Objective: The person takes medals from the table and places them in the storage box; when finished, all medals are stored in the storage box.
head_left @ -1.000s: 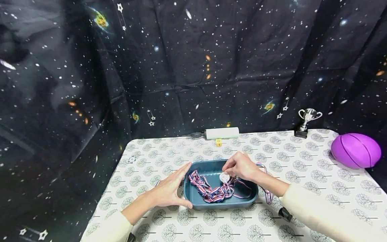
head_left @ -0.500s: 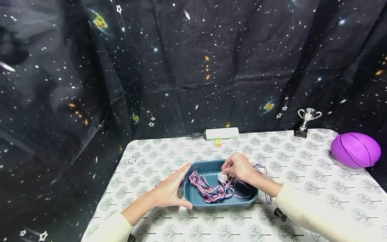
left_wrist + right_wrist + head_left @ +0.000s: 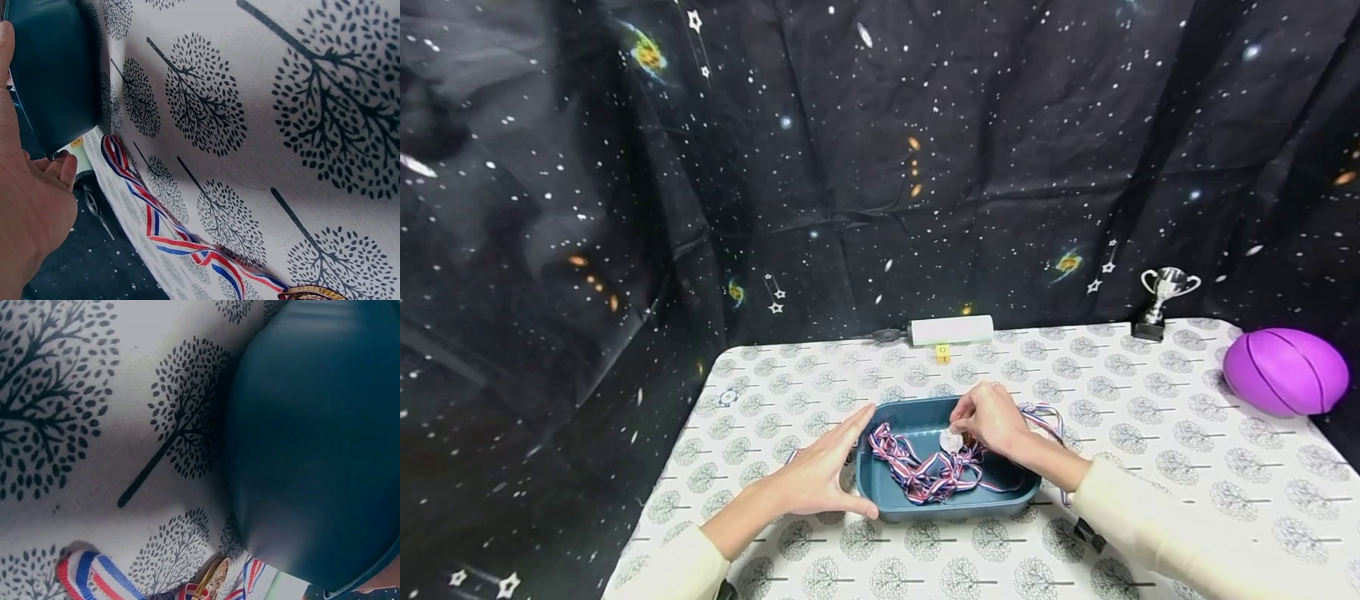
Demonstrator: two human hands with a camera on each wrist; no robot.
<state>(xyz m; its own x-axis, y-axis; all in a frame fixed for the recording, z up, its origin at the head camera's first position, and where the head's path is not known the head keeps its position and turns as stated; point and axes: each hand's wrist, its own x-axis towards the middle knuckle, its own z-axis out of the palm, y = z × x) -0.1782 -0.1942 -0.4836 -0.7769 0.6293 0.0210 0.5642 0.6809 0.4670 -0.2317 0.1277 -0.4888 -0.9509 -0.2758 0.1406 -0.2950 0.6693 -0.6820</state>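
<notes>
Right hand [image 3: 992, 419] lower, medal [image 3: 951, 441] half-hidden

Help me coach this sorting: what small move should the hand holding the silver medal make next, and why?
Probably lower it and let go. The right hand pinches the silver medal just above the ribbons piled in the blue tray, and the left hand braces the tray's left end.

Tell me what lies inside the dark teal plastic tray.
Inside the dark teal plastic tray: tangled red, white and blue ribbons and a silver medal pinched by the right hand. Anything beneath the ribbons is hidden.
</notes>
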